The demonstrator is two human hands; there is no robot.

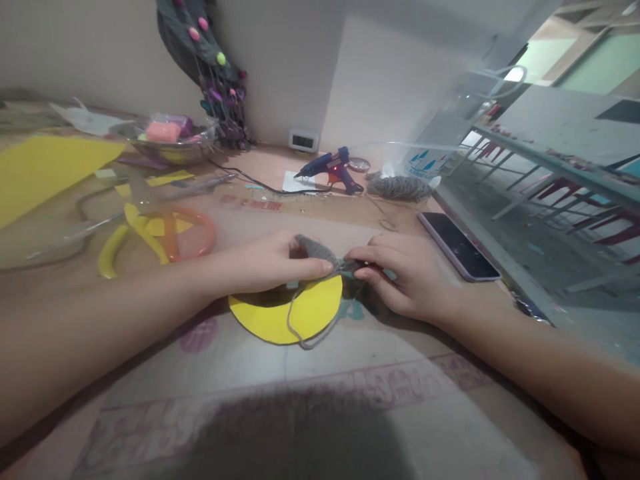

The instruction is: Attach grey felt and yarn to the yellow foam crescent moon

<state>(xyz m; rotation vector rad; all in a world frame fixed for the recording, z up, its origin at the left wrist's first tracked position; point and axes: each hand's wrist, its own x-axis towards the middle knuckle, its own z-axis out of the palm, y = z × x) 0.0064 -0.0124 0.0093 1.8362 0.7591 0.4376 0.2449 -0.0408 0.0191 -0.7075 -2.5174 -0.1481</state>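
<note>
A yellow crescent-shaped piece [280,321], apparently cut from card or foam sheet, lies before me with its upper part wrapped in grey yarn [316,249]. My left hand [273,260] grips the wrapped part, thumb on top and fingers hidden behind. At the right end of the wrapping, my right hand [400,270] pinches grey yarn between thumb and fingertips. A loose loop of yarn [295,327] hangs across the yellow face onto the table.
Behind my hands are a blue glue gun [327,167], a grey yarn bundle [400,188] and a small digital clock [303,140]. A phone [460,247] lies right. Orange-handled scissors [204,233], a yellow-handled tool [117,250], a yellow sheet [50,170] and a bowl [175,152] are left.
</note>
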